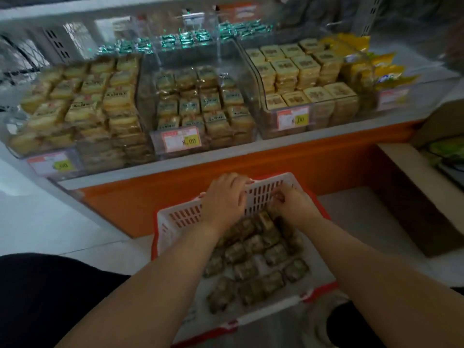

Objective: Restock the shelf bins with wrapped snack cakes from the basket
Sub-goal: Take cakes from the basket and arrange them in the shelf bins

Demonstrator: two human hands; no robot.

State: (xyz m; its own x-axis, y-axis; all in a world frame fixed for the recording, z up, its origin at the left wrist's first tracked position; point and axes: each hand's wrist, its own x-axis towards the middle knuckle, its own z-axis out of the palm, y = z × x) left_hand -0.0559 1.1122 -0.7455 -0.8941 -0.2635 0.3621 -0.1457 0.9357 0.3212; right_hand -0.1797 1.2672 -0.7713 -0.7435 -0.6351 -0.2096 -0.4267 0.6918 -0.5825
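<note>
A white plastic basket with slotted walls and a red rim [175, 219] sits on the pale floor [32, 222], right in front of the person. Inside the basket lie many small wrapped snack cakes in dark, greenish-brown wrappers [253, 259], packed in rows on its bottom.

Both bare arms reach into the basket. The left hand [223, 199] is at the far wall of the basket, palm down, and its fingers [236, 180] curl over the top of that wall. The cakes lie below and behind this hand, not in it. The right hand [293, 203] is low inside the basket, near the far wall too. Its fingers [280, 195] are bent down onto the farthest row of cakes. It is too blurry to tell if they pinch a cake or only touch it.

Past the basket stands an orange shelf base [301, 162] with a white shelf edge on top. On the shelf, beyond the basket, sit clear plastic bins [248, 71] in a row. The bins hold stacks of square yellow wrapped cakes [298, 69]. Small red and white price tags [181, 141] hang on the bin fronts. Farther back lie shiny green wrapped sweets [185, 38].

To the right of the basket is a brown cardboard box [414, 197].
</note>
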